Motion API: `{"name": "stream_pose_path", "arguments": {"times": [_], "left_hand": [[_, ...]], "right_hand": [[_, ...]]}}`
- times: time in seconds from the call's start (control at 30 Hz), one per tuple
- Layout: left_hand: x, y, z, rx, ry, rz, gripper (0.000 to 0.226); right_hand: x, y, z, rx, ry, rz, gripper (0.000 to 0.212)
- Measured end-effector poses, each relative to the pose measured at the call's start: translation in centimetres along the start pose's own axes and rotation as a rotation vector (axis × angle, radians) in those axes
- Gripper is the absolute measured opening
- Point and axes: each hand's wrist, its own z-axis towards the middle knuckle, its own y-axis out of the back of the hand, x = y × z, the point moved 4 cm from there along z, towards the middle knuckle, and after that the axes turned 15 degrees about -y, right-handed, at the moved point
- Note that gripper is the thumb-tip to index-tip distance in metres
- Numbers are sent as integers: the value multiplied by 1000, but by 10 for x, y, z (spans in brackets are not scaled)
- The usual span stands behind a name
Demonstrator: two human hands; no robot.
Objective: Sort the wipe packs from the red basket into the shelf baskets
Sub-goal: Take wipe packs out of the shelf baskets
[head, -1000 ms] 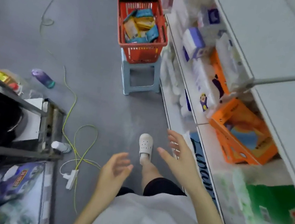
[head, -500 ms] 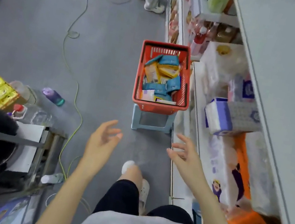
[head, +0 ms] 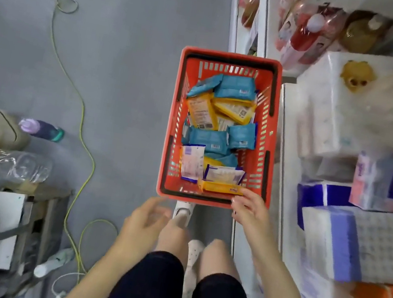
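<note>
Head view: right hand (head: 250, 212) nearest yellow wipe pack (head: 218, 187).
Pack lies crosswise against the red basket's (head: 173, 118) near wall, at those loose, empty fingertips; left hand (head: 144, 221) empty too, farther back.

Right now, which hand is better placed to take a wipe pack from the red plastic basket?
Right. Right hand is at the near rim of the red plastic basket, fingertips beside the flat yellow wipe pack; left hand hovers short.

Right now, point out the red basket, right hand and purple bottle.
red basket (head: 232, 57), head view, far rim
right hand (head: 252, 212), head view, back of hand
purple bottle (head: 42, 130), head view, mid body
</note>
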Motion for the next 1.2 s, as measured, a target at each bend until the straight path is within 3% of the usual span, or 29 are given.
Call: {"name": "stream_pose_path", "arguments": {"times": [0.17, 0.23, 0.3, 0.4, 0.5, 0.63, 0.7, 0.87, 1.0, 1.1, 1.2], "left_hand": [[-10, -20, 160, 18, -78, 47, 27], [-11, -40, 211, 45, -109, 73, 26], [-6, -60, 253, 99, -144, 199, 32], [4, -76, 296, 183, -204, 404, 48], [21, -82, 324, 251, -292, 559, 51], [50, -94, 345, 378, -334, 696, 57], [59, -99, 350, 392, -351, 781, 61], [65, -101, 355, 411, -322, 1035, 79], [51, -95, 359, 398, -372, 1155, 58], [27, -80, 352, 250, -460, 852, 25], [-2, -61, 330, 97, -456, 566, 24]], "right_hand": [[32, -21, 112, 31, -267, 535, 29], [31, -31, 150, 47, -335, 635, 28], [28, -39, 187, 48, -392, 683, 19], [18, -43, 233, -30, -471, 707, 28], [16, -44, 266, -62, -475, 682, 14], [17, -45, 297, -65, -470, 797, 38], [16, -48, 304, -74, -473, 841, 38], [11, -51, 299, -239, -346, 762, 21], [21, -45, 273, -449, -40, 385, 35], [37, -35, 248, -546, 137, 161, 36], [58, -18, 225, -516, 254, 158, 20]]}}
